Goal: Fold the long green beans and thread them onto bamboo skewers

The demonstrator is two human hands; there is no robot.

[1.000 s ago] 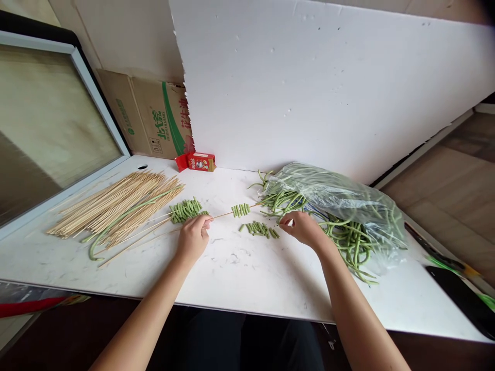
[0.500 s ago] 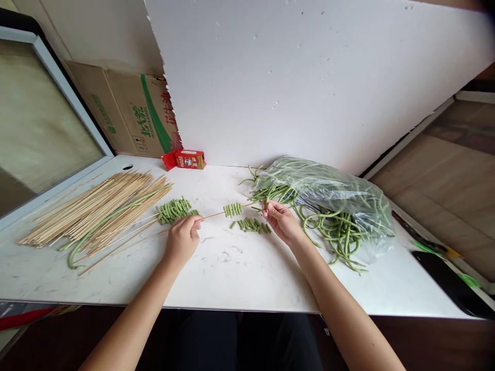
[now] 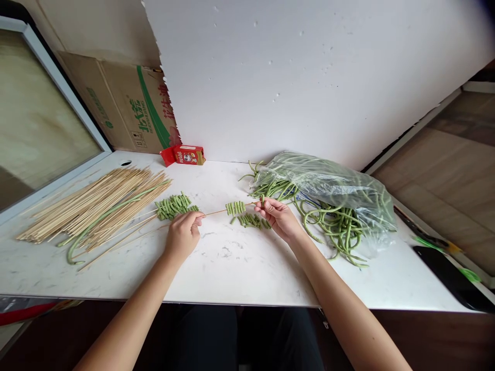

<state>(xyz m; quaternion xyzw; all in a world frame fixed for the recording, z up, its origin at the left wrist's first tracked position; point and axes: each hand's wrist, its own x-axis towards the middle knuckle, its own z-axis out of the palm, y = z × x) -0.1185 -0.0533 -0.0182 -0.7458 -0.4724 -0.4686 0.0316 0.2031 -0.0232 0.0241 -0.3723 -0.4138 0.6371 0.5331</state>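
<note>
Between my hands runs a thin bamboo skewer (image 3: 215, 212) with several short green bean pieces (image 3: 235, 208) threaded side by side on it. My left hand (image 3: 183, 233) is closed around the skewer's left part. At the skewer's right end, my right hand (image 3: 277, 218) pinches a short bean piece (image 3: 262, 200) against the tip. Loose cut pieces (image 3: 251, 220) lie on the table just below the skewer. Left of my left hand rest skewers filled with bean pieces (image 3: 172, 204), partly hidden by that hand.
A pile of bare skewers (image 3: 96, 206) lies at the left with a long bean (image 3: 104, 220) across it. Whole long beans (image 3: 344, 232) spill from a clear plastic bag (image 3: 328, 178) at the right. A red box (image 3: 188, 154) stands at the back; a black phone (image 3: 448, 275) lies far right.
My right hand has moved slightly left, bringing the bean piece onto the skewer's tip. My left hand keeps its hold, and the view has shifted a little.
</note>
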